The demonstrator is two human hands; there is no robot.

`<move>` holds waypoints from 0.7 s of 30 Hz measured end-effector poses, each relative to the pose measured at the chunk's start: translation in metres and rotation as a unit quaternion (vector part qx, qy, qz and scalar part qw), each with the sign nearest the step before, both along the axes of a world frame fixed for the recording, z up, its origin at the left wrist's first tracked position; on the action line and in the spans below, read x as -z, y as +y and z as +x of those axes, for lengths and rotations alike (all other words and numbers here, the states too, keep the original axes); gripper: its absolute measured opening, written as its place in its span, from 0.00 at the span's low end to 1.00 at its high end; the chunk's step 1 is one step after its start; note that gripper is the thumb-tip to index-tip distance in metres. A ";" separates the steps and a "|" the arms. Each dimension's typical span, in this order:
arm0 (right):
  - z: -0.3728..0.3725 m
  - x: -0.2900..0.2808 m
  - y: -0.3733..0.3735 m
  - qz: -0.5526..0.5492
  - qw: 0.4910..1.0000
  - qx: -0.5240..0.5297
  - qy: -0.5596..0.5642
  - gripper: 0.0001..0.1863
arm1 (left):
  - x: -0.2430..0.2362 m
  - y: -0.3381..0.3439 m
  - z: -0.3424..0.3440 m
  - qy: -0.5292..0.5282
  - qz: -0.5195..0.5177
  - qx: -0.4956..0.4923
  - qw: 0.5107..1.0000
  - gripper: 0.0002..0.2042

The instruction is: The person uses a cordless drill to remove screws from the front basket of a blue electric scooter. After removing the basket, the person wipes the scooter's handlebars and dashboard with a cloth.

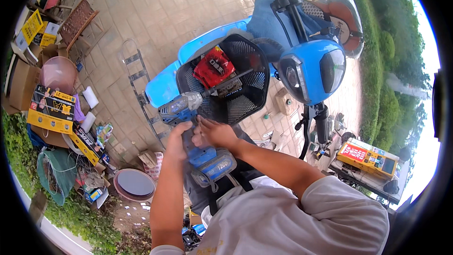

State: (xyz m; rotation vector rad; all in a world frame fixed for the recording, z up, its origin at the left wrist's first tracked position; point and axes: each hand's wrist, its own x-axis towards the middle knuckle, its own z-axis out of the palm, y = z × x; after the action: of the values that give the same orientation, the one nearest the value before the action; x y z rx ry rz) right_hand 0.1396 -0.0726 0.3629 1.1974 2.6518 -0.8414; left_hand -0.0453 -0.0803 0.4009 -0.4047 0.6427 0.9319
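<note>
A blue and grey cordless power tool (203, 153) sits upright between my hands, its head over the near rim of a black perforated basket (252, 106) and its battery toward my body. My right hand (217, 133) has its fingers curled at the handle. From the other side, my left hand (176, 139) presses against the handle just below the tool's head, its fingers partly hidden. In the basket lie a red package (214, 67) and a dark metal part (229, 86), close to the tool's nose.
A blue scooter's headlamp housing (311, 72) and handlebar (288, 0) stand right of the basket. Cardboard boxes (52, 106), a round basin (134, 184) and a brown chair (78, 21) are on the left. A yellow machine (368, 158) stands at the right.
</note>
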 end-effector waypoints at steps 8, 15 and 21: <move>0.000 -0.027 0.058 -0.286 0.956 0.021 -0.060 0.28 | 0.004 0.017 0.010 0.141 0.023 0.061 0.988 0.12; 0.005 -0.027 0.064 -0.333 0.941 0.044 -0.048 0.30 | 0.007 0.018 0.016 0.086 0.007 0.041 0.995 0.15; 0.004 -0.022 0.058 -0.289 0.955 0.057 -0.028 0.30 | 0.000 0.011 0.016 0.107 0.008 0.024 0.994 0.15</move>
State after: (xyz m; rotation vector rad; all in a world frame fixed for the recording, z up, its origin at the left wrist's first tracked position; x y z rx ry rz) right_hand 0.1438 -0.0143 0.3852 1.1848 2.0682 -1.4445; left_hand -0.0294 -0.0689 0.4011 -0.2758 0.8375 0.9402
